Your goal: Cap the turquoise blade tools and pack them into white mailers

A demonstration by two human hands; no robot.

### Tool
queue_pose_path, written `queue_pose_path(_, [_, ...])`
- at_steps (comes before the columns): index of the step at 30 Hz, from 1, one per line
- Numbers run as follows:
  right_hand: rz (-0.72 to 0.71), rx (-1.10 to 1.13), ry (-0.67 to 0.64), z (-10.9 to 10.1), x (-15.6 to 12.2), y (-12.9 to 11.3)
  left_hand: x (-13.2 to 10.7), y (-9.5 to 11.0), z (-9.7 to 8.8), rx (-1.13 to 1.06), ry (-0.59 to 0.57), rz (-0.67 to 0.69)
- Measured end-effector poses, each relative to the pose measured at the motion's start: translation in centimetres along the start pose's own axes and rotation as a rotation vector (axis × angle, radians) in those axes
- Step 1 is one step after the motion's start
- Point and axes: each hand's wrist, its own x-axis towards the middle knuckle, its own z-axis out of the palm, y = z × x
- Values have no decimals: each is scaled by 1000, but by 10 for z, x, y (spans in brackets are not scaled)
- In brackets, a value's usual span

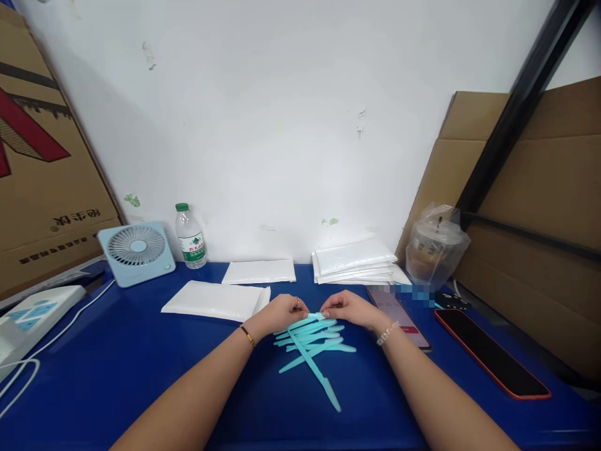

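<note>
Several slim turquoise eyebrow razors (310,341) lie in a loose, overlapping pile on the blue tabletop, in the middle near me. One long razor (314,366) crosses the others at a slant, its wider end pointing toward me. At the far side of the pile, my left hand (284,311) is closed in a pinch on the left end of a turquoise razor (315,316). On its other end, my right hand (345,305) pinches with thumb and fingers. My fingertips partly cover this razor.
Flat white packets (211,300) lie left of the pile, and a stack of them (354,260) sits by the wall. A fan (138,250), a water bottle (191,241) and a power strip (35,319) stand left. Phones (491,354) and a bagged drink cup (429,247) are right.
</note>
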Motion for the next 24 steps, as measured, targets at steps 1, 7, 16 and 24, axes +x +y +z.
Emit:
queue_pose_path(1, [-15,-3,16,1,0,2,0,-1,1,-4,35,8])
queue_pose_path(7, [-28,76,154,8,4,2,2,-9,2,60,239,31])
queue_pose_path(16, [-5,30,329,-1,4,7,5,-18,-3,84,256,-30])
queue_pose_path(24, [-29,-279,338,-5,2,8,-3,-6,-7,196,244,-1])
